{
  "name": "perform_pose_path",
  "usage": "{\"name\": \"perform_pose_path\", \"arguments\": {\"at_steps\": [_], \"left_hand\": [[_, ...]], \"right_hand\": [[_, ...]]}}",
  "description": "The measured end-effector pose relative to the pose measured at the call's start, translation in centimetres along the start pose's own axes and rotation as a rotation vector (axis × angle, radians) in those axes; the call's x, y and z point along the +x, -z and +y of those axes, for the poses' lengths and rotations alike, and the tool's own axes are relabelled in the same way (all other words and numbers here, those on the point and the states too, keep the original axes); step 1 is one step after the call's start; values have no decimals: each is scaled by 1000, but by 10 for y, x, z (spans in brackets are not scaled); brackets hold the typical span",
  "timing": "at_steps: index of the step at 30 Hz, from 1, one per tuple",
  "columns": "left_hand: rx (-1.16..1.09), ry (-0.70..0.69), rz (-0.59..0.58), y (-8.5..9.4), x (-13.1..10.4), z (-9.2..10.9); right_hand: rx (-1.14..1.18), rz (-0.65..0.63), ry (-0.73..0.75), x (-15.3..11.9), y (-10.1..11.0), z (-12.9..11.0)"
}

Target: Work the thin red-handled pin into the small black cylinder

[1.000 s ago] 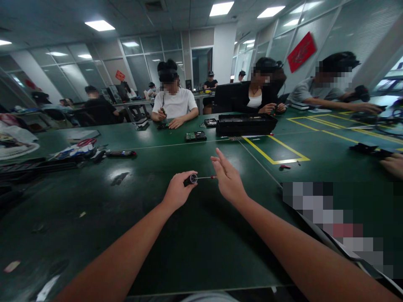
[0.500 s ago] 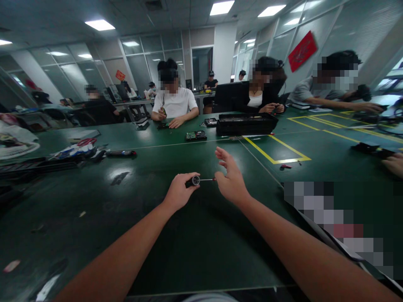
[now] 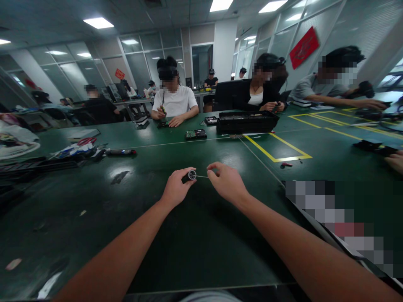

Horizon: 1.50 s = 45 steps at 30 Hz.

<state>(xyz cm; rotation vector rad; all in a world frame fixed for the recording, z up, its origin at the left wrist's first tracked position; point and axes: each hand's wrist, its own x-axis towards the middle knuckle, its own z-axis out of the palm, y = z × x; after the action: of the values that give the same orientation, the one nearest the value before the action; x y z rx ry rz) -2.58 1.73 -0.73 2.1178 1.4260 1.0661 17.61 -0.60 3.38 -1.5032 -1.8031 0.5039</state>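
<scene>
My left hand (image 3: 177, 187) is wrapped round a short black cylinder (image 3: 191, 175) whose round silver-rimmed end faces me. A thin metal shaft (image 3: 202, 176) runs from the cylinder's right side toward my right hand (image 3: 227, 183). The fingers of my right hand are bent together round the far end of the shaft, which looks like a small screwdriver; its handle is hidden by the fingers. Both hands are above the green table (image 3: 176, 251).
A black tray (image 3: 247, 122), a green circuit board part (image 3: 195, 134) and a dark pen-like tool (image 3: 121, 152) lie beyond my hands. Red scissors (image 3: 87, 141) rest on clutter at left. Small red piece (image 3: 286, 165) lies at right. People sit opposite, hands on the table.
My right hand's raised fingers have curled down round the tool, hiding its red part. Both hands and the cylinder have shifted slightly left, and the cylinder sits a little higher in view.
</scene>
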Motion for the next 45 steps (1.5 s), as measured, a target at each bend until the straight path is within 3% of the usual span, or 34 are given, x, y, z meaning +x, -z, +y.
{"name": "perform_pose_path", "arguments": {"at_steps": [8, 14, 23, 31, 36, 41, 45], "left_hand": [[-14, 23, -3, 1, -1, 0], [-8, -1, 13, -1, 0, -3], [9, 14, -9, 0, -1, -3], [-14, 26, 3, 0, -1, -4], [-28, 28, 8, 0, -1, -2], [10, 16, -23, -1, -2, 3], [42, 6, -37, -2, -2, 9]], "right_hand": [[96, 96, 101, 0, 0, 0], [23, 17, 62, 4, 5, 1], [178, 109, 93, 2, 1, 2], [133, 33, 81, 2, 5, 0], [227, 103, 170, 0, 3, 1], [363, 193, 154, 0, 0, 1], [461, 189, 164, -1, -2, 3]]}}
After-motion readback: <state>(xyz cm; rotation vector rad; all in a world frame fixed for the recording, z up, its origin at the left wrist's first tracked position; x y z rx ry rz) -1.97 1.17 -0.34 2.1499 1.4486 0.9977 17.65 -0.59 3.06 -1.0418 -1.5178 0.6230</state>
